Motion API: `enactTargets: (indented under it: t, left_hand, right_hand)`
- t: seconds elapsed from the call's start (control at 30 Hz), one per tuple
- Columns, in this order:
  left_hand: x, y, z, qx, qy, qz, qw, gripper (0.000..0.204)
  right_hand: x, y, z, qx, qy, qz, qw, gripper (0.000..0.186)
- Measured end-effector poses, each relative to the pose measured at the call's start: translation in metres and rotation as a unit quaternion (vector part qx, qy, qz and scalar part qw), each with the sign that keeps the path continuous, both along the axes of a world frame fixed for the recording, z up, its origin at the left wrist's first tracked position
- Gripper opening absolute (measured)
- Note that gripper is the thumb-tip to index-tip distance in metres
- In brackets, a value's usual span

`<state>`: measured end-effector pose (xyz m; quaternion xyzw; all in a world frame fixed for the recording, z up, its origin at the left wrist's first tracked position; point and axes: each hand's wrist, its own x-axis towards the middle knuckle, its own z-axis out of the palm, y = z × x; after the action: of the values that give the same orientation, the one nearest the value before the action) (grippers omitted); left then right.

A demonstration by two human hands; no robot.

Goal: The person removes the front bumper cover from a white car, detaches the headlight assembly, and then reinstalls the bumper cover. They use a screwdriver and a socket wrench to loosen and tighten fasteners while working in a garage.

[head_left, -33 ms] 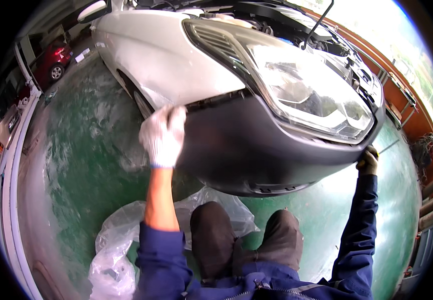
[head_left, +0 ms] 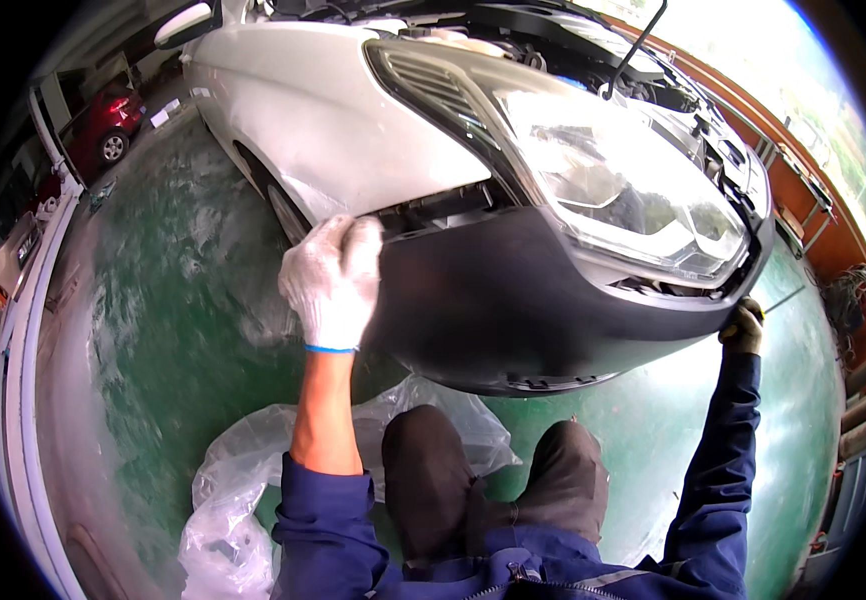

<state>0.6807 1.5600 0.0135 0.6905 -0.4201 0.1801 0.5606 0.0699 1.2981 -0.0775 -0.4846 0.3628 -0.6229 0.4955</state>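
A dark grey front bumper cover [head_left: 493, 290] hangs at the corner of a white car, below the headlight [head_left: 643, 190]. My left hand [head_left: 331, 285], in a white knit glove, is closed on the bumper's wheel-side end. A gap with dark parts inside lies between the bumper's top edge and the white fender [head_left: 323, 120]. At the right, my gloved right hand [head_left: 745, 328] is closed around the bumper's front edge; its fingertips are partly hidden. A thin rod [head_left: 785, 299] shows just beyond that hand, and I cannot tell whether it is held.
Crumpled clear plastic sheeting [head_left: 228, 490] lies on the green floor beside my knees [head_left: 428, 455]. The car's front wheel [head_left: 286, 210] is left of the bumper. Its engine bay is uncovered, with a black prop rod [head_left: 636, 50]. A red car [head_left: 113, 120] stands far left.
The bumper's upper edge has dropped away from the fender and headlight, so the gap is wider. My left hand has shifted slightly right and down with it; my right hand moved slightly.
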Motion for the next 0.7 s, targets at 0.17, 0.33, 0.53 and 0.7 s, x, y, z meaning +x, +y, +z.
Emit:
enactTargets:
  t: [0.17, 0.33, 0.53, 0.7]
  left_hand:
    - [-0.010, -0.017, -0.030, 0.076, -0.050, 0.064, 0.994, 0.036]
    - [0.022, -0.042, -0.041, 0.027, 0.021, -0.012, 0.999, 0.043]
    - [0.044, -0.047, -0.045, 0.048, 0.014, -0.040, 0.998, 0.045]
    - [0.065, -0.040, -0.051, 0.051, -0.020, -0.094, 0.994, 0.046]
  right_hand:
    - [-0.015, 0.005, 0.005, -0.066, 0.077, 0.090, 0.991, 0.026]
    - [0.000, 0.015, -0.004, -0.022, 0.025, -0.038, 0.999, 0.030]
    - [0.023, 0.029, 0.004, -0.095, 0.006, -0.073, 0.993, 0.024]
    - [0.028, 0.047, 0.010, -0.042, -0.018, -0.020, 0.999, 0.021]
